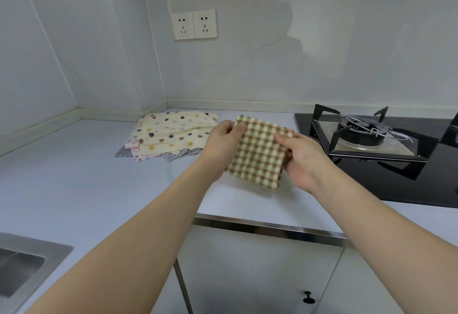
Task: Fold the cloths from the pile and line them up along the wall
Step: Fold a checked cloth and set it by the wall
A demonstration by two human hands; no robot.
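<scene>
Checked cloth (pixel 260 152): green, cream and pink plaid, folded to a rough square, held above the counter (pixel 74 177); left hand (pixel 223 137) and right hand (pixel 301 157) pinch its opposite edges, right of the pile (pixel 171 135)

You have no writing, label, brand, number or sign to read anywhere in this view.
</scene>
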